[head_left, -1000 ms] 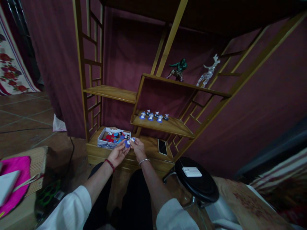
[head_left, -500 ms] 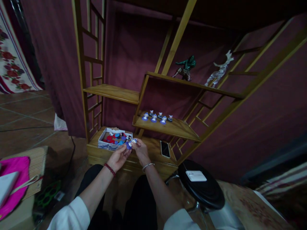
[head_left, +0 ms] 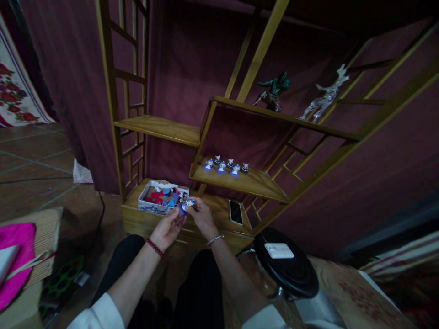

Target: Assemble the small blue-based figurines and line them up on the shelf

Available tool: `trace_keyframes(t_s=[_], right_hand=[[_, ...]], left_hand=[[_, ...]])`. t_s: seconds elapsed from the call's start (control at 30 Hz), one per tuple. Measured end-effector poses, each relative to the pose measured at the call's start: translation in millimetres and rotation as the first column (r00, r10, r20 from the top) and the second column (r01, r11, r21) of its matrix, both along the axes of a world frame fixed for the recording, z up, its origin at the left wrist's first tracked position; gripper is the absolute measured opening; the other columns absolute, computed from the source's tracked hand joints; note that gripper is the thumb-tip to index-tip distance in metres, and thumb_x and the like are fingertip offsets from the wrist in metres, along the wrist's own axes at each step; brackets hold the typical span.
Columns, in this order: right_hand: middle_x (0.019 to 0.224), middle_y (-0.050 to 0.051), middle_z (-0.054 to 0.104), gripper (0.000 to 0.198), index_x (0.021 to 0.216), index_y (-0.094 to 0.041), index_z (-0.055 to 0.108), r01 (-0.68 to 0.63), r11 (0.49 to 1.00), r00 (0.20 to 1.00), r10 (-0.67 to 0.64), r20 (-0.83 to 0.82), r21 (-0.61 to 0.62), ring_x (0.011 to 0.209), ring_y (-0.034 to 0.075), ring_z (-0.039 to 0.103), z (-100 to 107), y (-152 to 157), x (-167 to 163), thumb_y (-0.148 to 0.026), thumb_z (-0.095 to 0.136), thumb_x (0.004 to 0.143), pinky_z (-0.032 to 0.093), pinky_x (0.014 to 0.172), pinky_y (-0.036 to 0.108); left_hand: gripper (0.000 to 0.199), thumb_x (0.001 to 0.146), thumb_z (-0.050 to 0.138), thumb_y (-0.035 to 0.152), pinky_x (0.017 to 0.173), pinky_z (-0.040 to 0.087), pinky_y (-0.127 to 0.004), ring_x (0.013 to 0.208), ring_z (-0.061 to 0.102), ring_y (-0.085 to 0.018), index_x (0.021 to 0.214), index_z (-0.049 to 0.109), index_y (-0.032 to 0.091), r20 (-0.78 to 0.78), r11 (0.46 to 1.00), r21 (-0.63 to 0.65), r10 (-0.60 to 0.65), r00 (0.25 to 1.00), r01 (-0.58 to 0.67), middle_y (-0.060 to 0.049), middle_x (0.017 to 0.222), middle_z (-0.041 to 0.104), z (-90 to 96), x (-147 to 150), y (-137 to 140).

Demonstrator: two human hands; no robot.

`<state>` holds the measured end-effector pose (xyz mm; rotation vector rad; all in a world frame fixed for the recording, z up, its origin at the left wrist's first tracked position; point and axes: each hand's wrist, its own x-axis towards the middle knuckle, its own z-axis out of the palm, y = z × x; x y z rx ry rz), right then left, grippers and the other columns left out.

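A small purple-and-white figurine (head_left: pixel 187 207) on a purple base is held between both hands, in front of the open box. My left hand (head_left: pixel 168 228) grips it at the base, fingers closed. From the other side my right hand (head_left: pixel 203 216) pinches its upper part. Just behind and left stands the box (head_left: pixel 154 209), with red, blue and purple pieces and small figures in it. On the middle shelf (head_left: pixel 247 183), three purple-and-white figurines (head_left: pixel 221 167) stand in a front row. Three darker figurines (head_left: pixel 231 163) stand behind them.
A phone (head_left: pixel 235 212) lies on the low cabinet top to the right. Higher up stand a green hooded statue (head_left: pixel 274 91) and a clear deer statue (head_left: pixel 324 98). A black round stool (head_left: pixel 291 267) holds a white object (head_left: pixel 279 250). A pink cloth (head_left: pixel 20 256) lies at left.
The view has shifted slightly. Both hands still hold the figurine, whose two parts now sit closer together and look more upright.
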<state>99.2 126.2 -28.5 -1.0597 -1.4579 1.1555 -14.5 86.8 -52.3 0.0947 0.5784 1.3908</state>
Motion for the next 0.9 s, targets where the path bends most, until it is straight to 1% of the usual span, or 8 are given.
trace_keyframes(t_s=[0.13, 0.37, 0.5, 0.7, 0.8, 0.9], right_hand=[[0.081, -0.001, 0.063, 0.025, 0.088, -0.019, 0.058, -0.019, 1.0, 0.999, 0.018, 0.04, 0.014, 0.074, 0.014, 0.058, 1.9, -0.5, 2.3, -0.023, 0.061, 0.063, 0.046, 0.07, 0.026], [0.082, 0.0, 0.062, 0.026, 0.089, -0.019, 0.056, -0.094, 0.995, 0.992, 0.092, 0.081, 0.017, 0.076, 0.014, 0.058, 2.2, -0.5, 8.0, -0.025, 0.062, 0.064, 0.046, 0.072, 0.027], [0.082, -0.001, 0.061, 0.026, 0.092, -0.02, 0.055, -0.114, 0.992, 0.984, 0.105, 0.141, 0.054, 0.075, 0.014, 0.058, 2.4, -2.2, 10.0, -0.025, 0.06, 0.066, 0.046, 0.072, 0.027], [0.081, -0.002, 0.061, 0.025, 0.093, -0.022, 0.055, -0.124, 0.988, 0.956, 0.093, 0.277, 0.094, 0.074, 0.013, 0.058, 9.8, -6.7, 14.4, -0.022, 0.058, 0.069, 0.047, 0.071, 0.027], [0.082, -0.001, 0.06, 0.024, 0.093, -0.021, 0.055, -0.167, 0.981, 0.949, 0.133, 0.287, 0.097, 0.076, 0.013, 0.058, 13.8, -7.2, 17.4, -0.022, 0.058, 0.069, 0.046, 0.073, 0.027], [0.084, -0.001, 0.06, 0.023, 0.093, -0.02, 0.055, -0.216, 0.971, 0.938, 0.176, 0.299, 0.105, 0.077, 0.013, 0.057, 17.9, -6.8, 20.1, -0.023, 0.058, 0.07, 0.046, 0.073, 0.027]], left_hand=[[0.008, 0.08, 0.054, 0.009, 0.071, 0.051, -0.025, 0.071, 0.061, -0.011, 0.076, 0.06, 0.012, 0.01, 1.0, -0.008, 0.002, 1.0, -0.002, -0.005, 0.077, 0.065, 2.9, 0.5, -3.0], [0.008, 0.078, 0.055, 0.007, 0.071, 0.05, -0.026, 0.07, 0.061, -0.012, 0.074, 0.06, 0.011, 0.025, 1.0, -0.012, -0.003, 1.0, 0.003, -0.005, 0.075, 0.065, 8.0, 2.2, -10.3], [0.009, 0.078, 0.055, 0.007, 0.071, 0.05, -0.025, 0.069, 0.062, -0.012, 0.072, 0.061, 0.011, 0.027, 0.999, -0.038, 0.007, 1.0, -0.006, -0.005, 0.074, 0.065, 10.5, 3.6, -13.2], [0.012, 0.08, 0.052, 0.007, 0.074, 0.05, -0.026, 0.069, 0.062, -0.011, 0.072, 0.061, 0.01, 0.001, 0.998, -0.059, -0.013, 1.0, 0.013, -0.006, 0.073, 0.065, 15.7, 4.5, -16.1], [0.013, 0.08, 0.052, 0.006, 0.077, 0.05, -0.028, 0.07, 0.062, -0.012, 0.071, 0.061, 0.01, -0.001, 0.998, -0.058, -0.028, 1.0, 0.028, -0.006, 0.074, 0.065, 16.1, 3.8, -17.7], [0.012, 0.078, 0.053, 0.005, 0.08, 0.05, -0.03, 0.073, 0.063, -0.013, 0.071, 0.061, 0.01, 0.006, 0.998, -0.03, -0.047, 0.999, 0.048, -0.006, 0.075, 0.066, 16.3, 2.6, -19.9]])
